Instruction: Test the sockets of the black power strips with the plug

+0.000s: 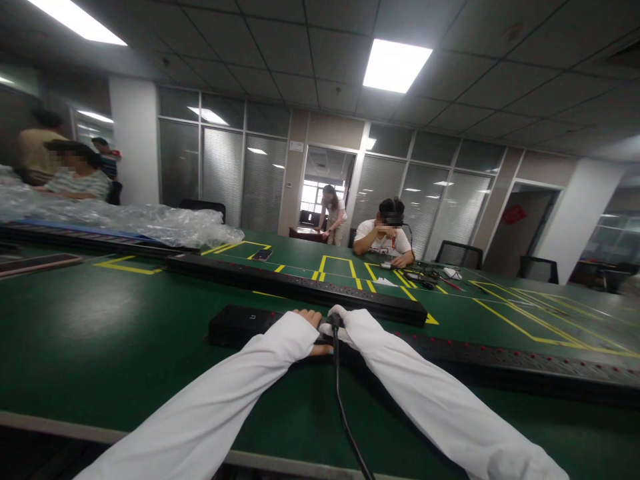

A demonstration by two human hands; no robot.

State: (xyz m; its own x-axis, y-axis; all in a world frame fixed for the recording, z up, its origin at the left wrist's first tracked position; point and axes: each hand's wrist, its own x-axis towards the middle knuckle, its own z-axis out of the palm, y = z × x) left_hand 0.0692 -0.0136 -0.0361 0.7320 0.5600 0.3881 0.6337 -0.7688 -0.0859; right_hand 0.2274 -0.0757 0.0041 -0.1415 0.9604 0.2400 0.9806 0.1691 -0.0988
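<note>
A long black power strip (237, 328), with red-marked sockets along its top, lies slantwise on the green table in front of me. My left hand (310, 319) is wrapped across it near its left end, fingers over the far side and thumb on the near side. In a white glove, my right hand (347, 319) is closed around a black plug (334, 321) at the strip's top, just right of my left hand. From the plug a black cable (340, 400) drops toward me over the table's edge. The plug's prongs are hidden, so I cannot tell how deep it sits.
Beyond lies a second black power strip (300, 287). Clear plastic wrapping (165, 223) is heaped at left, and a phone (263, 255) lies farther back. Yellow tape (500, 317) marks the green table (125, 353). A person (383, 233) sits opposite near cables (423, 279); others are farther off.
</note>
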